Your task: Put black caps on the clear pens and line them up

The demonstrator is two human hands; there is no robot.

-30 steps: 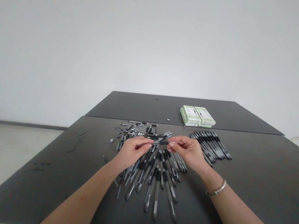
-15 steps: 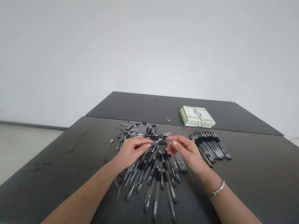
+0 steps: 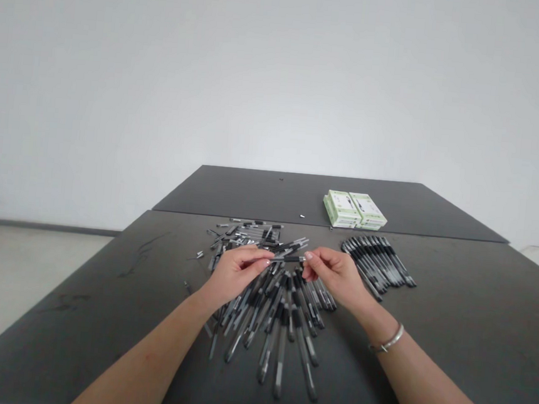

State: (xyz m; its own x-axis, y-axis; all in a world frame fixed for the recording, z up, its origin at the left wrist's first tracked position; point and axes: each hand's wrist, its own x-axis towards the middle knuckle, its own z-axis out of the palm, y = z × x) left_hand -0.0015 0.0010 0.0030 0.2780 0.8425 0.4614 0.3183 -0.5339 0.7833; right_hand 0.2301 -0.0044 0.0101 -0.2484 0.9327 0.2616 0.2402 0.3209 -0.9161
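Observation:
A pen (image 3: pixel 289 260) with a black grip lies level between my two hands, above a heap of pens. My left hand (image 3: pixel 237 271) pinches its left end between thumb and fingers. At the pen's right tip, the thumb and forefinger of my right hand (image 3: pixel 333 275) are closed together, the other fingers curled in. Any small part between those fingertips is too small to make out. Beneath both hands, clear-barrelled pens (image 3: pixel 281 354) fan out towards me, and my left hand hides part of the heap.
A neat row of pens (image 3: pixel 381 265) lies to the right of the heap. Green-and-white boxes (image 3: pixel 354 212) are stacked farther back, across the seam of the dark table (image 3: pixel 450 343). One small silver piece (image 3: pixel 302 216) lies left of them; loose pen parts (image 3: pixel 248 230) are scattered behind my left hand.
My right hand's fingers have drawn together at the pen's tip, the other fingers curling in. The left hand keeps its hold. The view has shifted very slightly.

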